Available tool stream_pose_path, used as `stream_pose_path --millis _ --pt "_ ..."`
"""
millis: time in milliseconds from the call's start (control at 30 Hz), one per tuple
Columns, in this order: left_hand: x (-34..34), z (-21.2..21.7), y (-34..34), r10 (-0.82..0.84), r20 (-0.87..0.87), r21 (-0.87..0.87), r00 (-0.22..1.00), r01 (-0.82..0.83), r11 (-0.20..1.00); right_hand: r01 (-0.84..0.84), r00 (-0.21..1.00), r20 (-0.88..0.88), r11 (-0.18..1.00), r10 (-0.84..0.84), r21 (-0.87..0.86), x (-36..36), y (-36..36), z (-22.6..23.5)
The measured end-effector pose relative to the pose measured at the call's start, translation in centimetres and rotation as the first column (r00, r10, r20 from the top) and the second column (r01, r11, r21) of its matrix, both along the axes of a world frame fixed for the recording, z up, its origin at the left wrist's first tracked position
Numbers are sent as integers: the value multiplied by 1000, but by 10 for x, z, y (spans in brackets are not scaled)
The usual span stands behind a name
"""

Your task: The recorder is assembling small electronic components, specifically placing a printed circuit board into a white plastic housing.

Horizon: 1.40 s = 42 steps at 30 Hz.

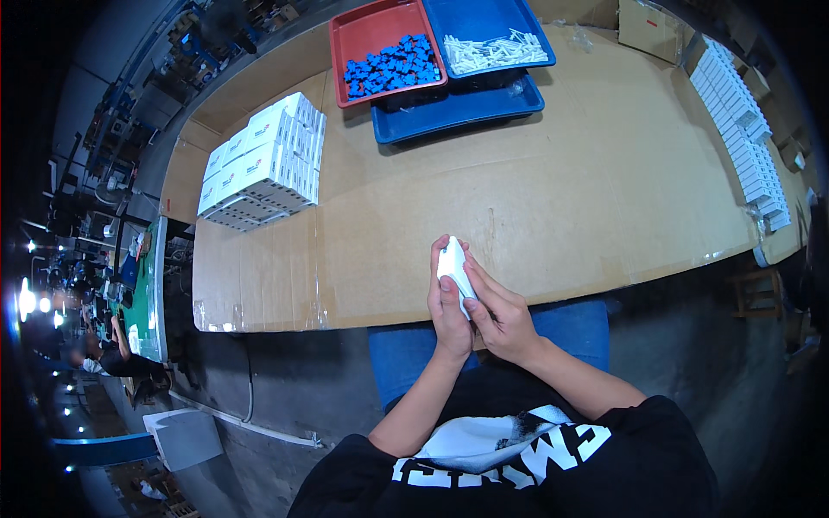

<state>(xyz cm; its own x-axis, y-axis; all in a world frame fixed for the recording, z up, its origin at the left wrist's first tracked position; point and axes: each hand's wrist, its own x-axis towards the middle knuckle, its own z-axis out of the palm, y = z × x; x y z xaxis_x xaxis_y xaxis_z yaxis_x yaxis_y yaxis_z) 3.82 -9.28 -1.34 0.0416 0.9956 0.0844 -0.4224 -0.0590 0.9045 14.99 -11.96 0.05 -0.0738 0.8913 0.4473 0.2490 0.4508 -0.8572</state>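
Note:
Between my two hands is a small white box [454, 266], tilted and held just above the near edge of the cardboard-covered table [414, 198]. My left hand [448, 315] closes on its left side, thumb across the near face. From the right, my right hand [505, 319] wraps round the same box, its thumb near the lower end. Fingers cover much of the box, so its far side is hidden.
A stack of white boxes [259, 164] stands at the left. At the back, a red tray [340, 53] holds blue parts [393, 69], and a blue tray [537, 43] holds white sticks [492, 52], above another blue tray [458, 125]. Rows of white boxes [734, 112] line the right edge.

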Motion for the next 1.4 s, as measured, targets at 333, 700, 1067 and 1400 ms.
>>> stream_pose_path --millis 333,700,1067,1400 --pt "0 6 1 12 7 22 1000 -13 1000 -32 984 -178 995 15 -93 -11 -3 -4" --pt "-9 19 -8 97 -373 336 923 37 941 -394 723 -668 689 -176 -608 0 -10 49" --pt "-6 33 -25 288 -490 416 823 -70 907 -249 786 -616 886 -52 -391 -17 -29 40" --pt "-9 39 -39 324 -257 503 911 -160 849 -187 849 -528 941 11 -282 -29 -51 51"
